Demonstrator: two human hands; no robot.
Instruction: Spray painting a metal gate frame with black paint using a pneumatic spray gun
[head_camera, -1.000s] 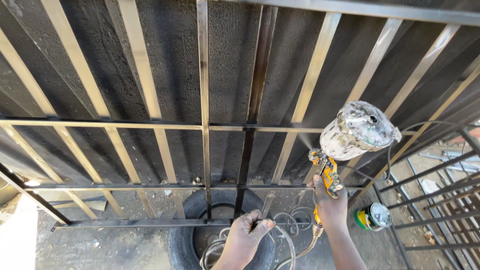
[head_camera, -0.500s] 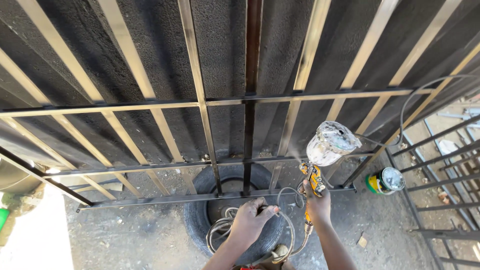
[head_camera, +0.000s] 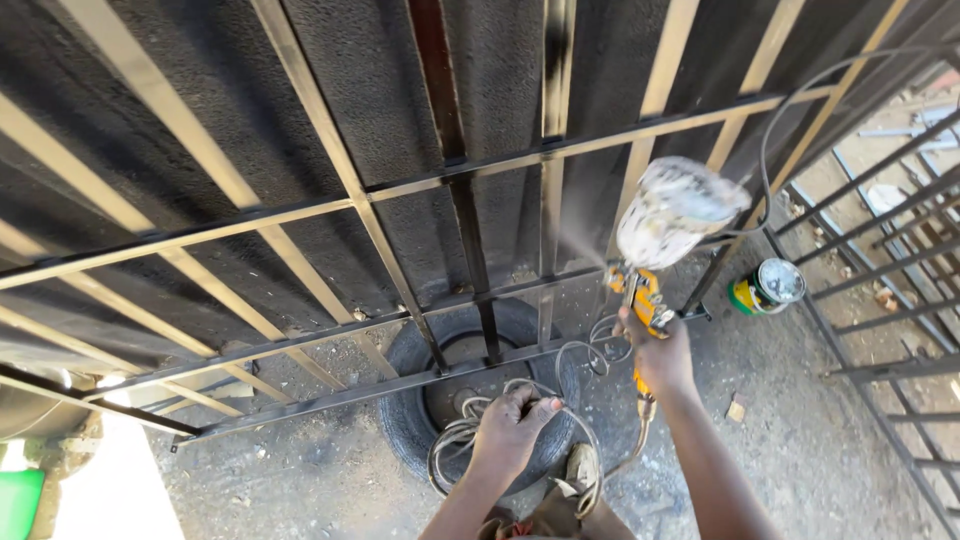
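Note:
My right hand (head_camera: 658, 352) grips the yellow handle of a paint spray gun (head_camera: 642, 292) with a paint-splashed cup (head_camera: 678, 207) on top. A faint mist leaves its nozzle toward a metal bar of the gate frame (head_camera: 548, 230), which leans against a dark rough wall. Two bars are black; the others are pale. My left hand (head_camera: 512, 425) holds a bundle of coiled hose (head_camera: 462, 437) low down, over an old tyre (head_camera: 412, 420) on the ground.
A green and yellow paint tin (head_camera: 765, 287) stands on the dirt ground to the right. Another metal grille (head_camera: 890, 300) stands at the far right. A green container (head_camera: 20, 500) sits at the bottom left corner. A hose (head_camera: 800, 95) loops upward at the right.
The view has swung left and closer. My right hand has brought the spray gun nearer the bars, and mist now shows. My left hand stays on the coiled hose above the tyre.

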